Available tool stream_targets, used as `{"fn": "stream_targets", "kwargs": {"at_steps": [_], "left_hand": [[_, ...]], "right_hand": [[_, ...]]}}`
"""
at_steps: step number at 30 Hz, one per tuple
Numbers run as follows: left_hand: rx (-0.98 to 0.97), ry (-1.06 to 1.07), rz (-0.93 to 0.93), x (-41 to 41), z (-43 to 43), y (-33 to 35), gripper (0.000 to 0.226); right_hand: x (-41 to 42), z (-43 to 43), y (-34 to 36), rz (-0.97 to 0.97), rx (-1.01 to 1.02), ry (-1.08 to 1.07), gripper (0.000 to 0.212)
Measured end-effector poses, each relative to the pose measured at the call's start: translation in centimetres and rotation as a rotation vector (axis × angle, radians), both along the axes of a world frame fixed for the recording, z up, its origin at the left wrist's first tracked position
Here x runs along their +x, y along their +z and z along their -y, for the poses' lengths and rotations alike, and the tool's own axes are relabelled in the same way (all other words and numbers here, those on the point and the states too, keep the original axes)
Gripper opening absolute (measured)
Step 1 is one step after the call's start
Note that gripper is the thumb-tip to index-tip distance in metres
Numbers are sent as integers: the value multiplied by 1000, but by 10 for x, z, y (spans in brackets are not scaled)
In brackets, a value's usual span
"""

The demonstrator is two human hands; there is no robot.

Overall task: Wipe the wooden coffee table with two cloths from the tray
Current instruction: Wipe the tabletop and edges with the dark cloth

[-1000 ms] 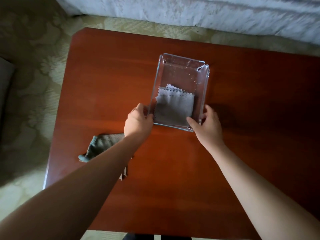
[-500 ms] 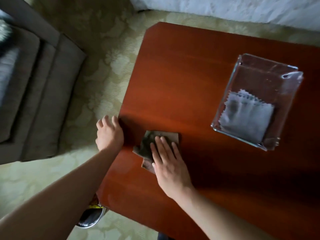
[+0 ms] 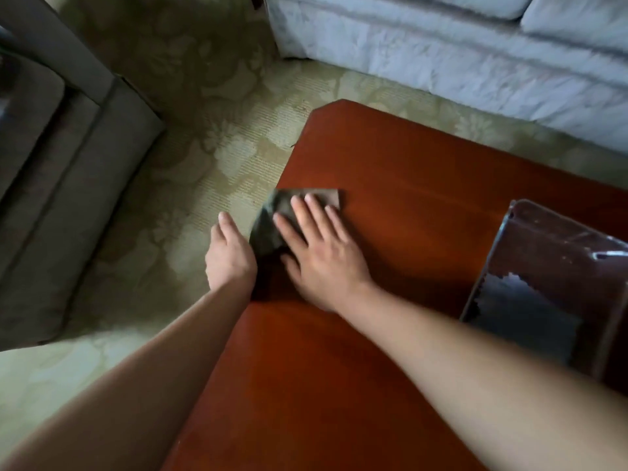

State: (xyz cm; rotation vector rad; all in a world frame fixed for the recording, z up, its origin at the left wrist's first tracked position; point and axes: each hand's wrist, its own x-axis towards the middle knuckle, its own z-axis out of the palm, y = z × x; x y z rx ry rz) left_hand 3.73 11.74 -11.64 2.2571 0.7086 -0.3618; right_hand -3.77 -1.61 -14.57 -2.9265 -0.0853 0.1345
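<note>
At table's left edge: your right hand (image 3: 319, 256), flat and open, presses the dark cloth (image 3: 272, 219), partly hidden beneath it. Left hand (image 3: 229, 254), open, beside the coffee table (image 3: 390, 205). Tray (image 3: 530, 239) cut off right, second cloth (image 3: 520, 317) blurred inside.

A reddish wooden coffee table (image 3: 390, 205) fills the lower right of the frame; a dark cloth (image 3: 272, 219) lies at its left edge, a clear tray (image 3: 557, 239) at far right.

bare table (image 3: 390, 185) ahead, tray (image 3: 557, 239) blocking right
</note>
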Motion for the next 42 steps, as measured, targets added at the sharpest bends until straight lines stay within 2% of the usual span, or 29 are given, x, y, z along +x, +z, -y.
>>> {"fn": "stream_targets", "kwargs": {"at_steps": [2,5,8,10,12,16,23,26,28,30,33,35,40,42], "left_hand": [[77,-105,7,9,34,4,59],[235,-235,38,10,60,2,60],[290,-246,24,10,59,-6,56],[304,-251,35,11,59,-8,52],[323,-252,44,12,58,-11,47],[312,-226,27,13,58,-16,49],[236,-99,8,12,61,-4,56],[203,-27,129,5,58,3,60],[202,-28,147,-10,36,4,53],[265,-60,-12,-38,0,5,41],[305,6,-198,-68,-39,11,42],[317,16,-159,-72,-45,9,42],[328,-139,1,-73,-48,0,53],[327,-127,17,-75,-51,-2,59]], "right_hand": [[40,38,0,11,-48,-71,70],[94,100,6,-22,-93,-272,70],[126,144,13,-134,-74,-450,66],[132,145,13,-135,-78,-476,66],[131,130,12,-63,-83,-389,66],[120,103,9,82,-50,-5,56],[126,93,8,31,-30,366,51],[122,90,10,32,-40,381,51],[123,89,11,9,-47,356,52],[124,88,12,-22,-41,355,55],[124,89,15,-40,-55,338,57],[124,86,14,-33,-68,347,54],[113,71,14,37,-47,284,48],[92,40,17,71,-56,356,47]]}}
